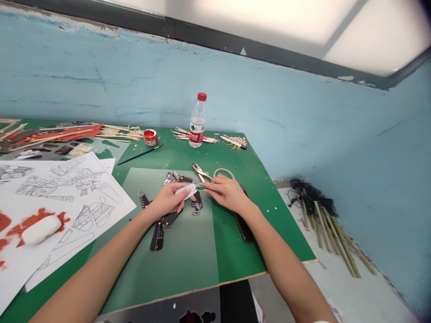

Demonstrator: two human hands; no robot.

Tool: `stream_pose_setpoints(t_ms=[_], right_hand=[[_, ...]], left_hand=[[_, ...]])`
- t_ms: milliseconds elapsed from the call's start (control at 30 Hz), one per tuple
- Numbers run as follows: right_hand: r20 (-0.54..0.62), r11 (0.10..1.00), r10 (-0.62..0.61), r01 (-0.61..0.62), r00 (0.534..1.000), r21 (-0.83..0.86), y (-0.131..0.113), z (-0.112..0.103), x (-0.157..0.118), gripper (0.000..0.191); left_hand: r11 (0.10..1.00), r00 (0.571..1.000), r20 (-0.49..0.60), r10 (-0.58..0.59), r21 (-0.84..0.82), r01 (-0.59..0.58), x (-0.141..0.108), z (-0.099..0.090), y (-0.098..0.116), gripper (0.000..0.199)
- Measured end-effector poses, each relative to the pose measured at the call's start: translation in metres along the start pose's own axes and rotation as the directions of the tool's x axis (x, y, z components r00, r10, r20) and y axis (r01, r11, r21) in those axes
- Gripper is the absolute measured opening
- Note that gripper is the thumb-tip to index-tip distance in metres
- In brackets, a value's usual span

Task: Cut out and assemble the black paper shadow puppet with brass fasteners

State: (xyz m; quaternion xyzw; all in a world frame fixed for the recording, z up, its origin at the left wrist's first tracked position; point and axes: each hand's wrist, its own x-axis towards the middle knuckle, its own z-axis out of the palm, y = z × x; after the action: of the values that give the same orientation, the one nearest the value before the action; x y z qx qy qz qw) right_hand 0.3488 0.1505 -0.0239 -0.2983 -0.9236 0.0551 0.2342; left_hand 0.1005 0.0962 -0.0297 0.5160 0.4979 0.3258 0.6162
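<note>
A black cut-out puppet figure (160,224) with gold rivets lies on a translucent sheet (188,251) on the green table (266,215). My left hand (168,199) rests on the figure and pinches a small white piece (186,190). My right hand (227,193) meets it from the right, gripping a thin green-handled tool (201,187) whose tip touches the white piece. Metal pliers (200,172) lie just behind the hands.
Printed drawing sheets (67,188) and a white oval object (41,229) lie at left. At the back stand a red paint pot (150,137), a brush (139,154) and a water bottle (197,121). A dark phone (244,229) lies under my right wrist. Bamboo sticks (336,237) lie on the floor at right.
</note>
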Motion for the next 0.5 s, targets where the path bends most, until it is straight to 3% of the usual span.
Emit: stream_pose_setpoints(t_ms=[500], right_hand=[[-0.105,0.975,0.130,-0.107,0.986,0.197,-0.010,0.011,0.002,0.030]], left_hand=[[0.975,0.995,-0.073,0.071,-0.206,-0.084,0.001,0.005,0.005,0.052]])
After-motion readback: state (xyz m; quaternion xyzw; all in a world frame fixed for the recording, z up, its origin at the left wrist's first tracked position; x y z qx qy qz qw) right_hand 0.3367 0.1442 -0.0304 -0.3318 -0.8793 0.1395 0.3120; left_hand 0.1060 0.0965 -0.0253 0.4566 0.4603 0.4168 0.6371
